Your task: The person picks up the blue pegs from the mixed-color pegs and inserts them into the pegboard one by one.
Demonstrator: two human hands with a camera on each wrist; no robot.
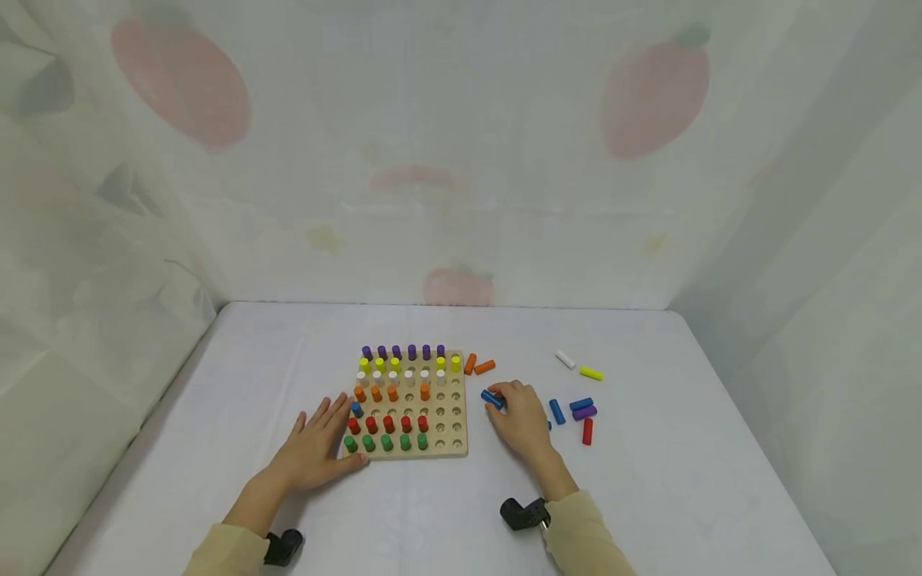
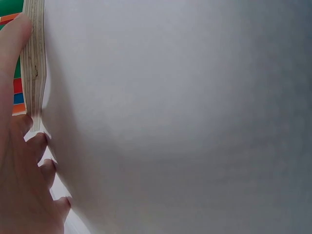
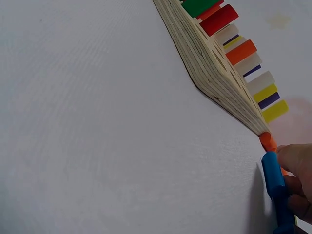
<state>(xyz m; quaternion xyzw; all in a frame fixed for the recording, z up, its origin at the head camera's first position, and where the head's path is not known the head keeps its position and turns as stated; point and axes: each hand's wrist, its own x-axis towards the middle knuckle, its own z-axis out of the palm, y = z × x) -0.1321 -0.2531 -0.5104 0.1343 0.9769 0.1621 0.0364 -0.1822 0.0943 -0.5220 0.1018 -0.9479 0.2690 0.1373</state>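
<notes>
A wooden pegboard (image 1: 452,448) carries rows of coloured pegs: purple at the back, then yellow, white, orange, a single blue peg (image 1: 356,410), red and green at the front. My left hand (image 1: 310,452) rests at the board's left edge, fingers spread along the side and thumb at the near corner. To the right of the board, my right hand (image 1: 522,420) pinches a blue peg (image 1: 492,398) between thumb and fingers. In the right wrist view that blue peg (image 3: 274,173) points toward the board, and more blue shows below it.
Two orange pegs (image 1: 485,366) lie by the board's far right corner. Farther right are loose white (image 1: 565,360), yellow (image 1: 591,374), blue (image 1: 557,412), purple (image 1: 585,413) and red (image 1: 587,432) pegs. Another blue peg is mostly hidden behind my right hand.
</notes>
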